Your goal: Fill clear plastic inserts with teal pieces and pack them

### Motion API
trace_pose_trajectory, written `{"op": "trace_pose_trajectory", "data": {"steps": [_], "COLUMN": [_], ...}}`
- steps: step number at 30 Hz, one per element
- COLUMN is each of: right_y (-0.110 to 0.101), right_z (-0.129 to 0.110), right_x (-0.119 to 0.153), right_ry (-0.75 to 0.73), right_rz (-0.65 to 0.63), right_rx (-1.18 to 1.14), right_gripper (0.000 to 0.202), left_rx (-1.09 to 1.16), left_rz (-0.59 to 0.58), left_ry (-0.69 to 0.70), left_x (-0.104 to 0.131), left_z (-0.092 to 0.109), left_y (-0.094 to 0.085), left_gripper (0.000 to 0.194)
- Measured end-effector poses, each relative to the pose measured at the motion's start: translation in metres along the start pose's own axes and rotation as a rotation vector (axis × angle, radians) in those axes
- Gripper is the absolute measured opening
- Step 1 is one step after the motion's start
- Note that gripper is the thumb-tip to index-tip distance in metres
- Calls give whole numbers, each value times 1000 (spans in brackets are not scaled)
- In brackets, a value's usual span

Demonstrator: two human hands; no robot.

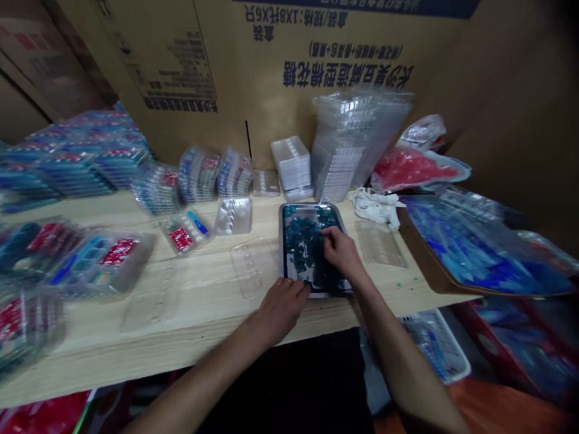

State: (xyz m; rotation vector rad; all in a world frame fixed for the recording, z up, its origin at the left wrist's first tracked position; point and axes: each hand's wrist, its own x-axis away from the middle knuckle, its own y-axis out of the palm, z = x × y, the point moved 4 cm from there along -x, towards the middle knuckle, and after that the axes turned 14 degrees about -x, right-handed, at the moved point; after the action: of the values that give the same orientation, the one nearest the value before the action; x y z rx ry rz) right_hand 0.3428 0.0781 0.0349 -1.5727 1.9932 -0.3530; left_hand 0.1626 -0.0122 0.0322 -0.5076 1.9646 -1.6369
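A metal tray [283,253] with small, dark teal, shiny pieces [301,232] scattered in it lies before me. My right hand [341,253] reaches over its right side, thumb and fingers pinched together among the pieces; whatever is between the fingertips is too small to make out. At the near left corner of the tray is my left hand [284,304], a ring on one finger. Its fingers are curled together at the rim, and what they hold, if anything, is hidden. A clear plastic tray [253,268] lies flat just left of the metal one.
Stacks of clear plastic trays [339,157] stand behind. Filled packs [196,175] line the back left, with an opened kit [183,232] nearer. White gloves [375,206] lie right of the tray, beside a cardboard box [425,259] of blue items. A large carton [253,72] forms the back wall.
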Motion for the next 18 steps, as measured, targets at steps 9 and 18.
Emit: {"op": "trace_pose_trajectory", "data": {"steps": [9, 18], "right_y": [14, 43], "right_z": [-26, -78], "right_x": [15, 22], "right_ry": [-82, -345], "right_rz": [12, -101], "right_rx": [-184, -185], "right_gripper": [24, 27], "left_rx": [609, 1666], "left_rz": [238, 365], "left_ry": [-383, -924], "left_x": [-2, -36], "left_z": [-25, -95], "left_y": [-10, -2], "left_gripper": [32, 30]}}
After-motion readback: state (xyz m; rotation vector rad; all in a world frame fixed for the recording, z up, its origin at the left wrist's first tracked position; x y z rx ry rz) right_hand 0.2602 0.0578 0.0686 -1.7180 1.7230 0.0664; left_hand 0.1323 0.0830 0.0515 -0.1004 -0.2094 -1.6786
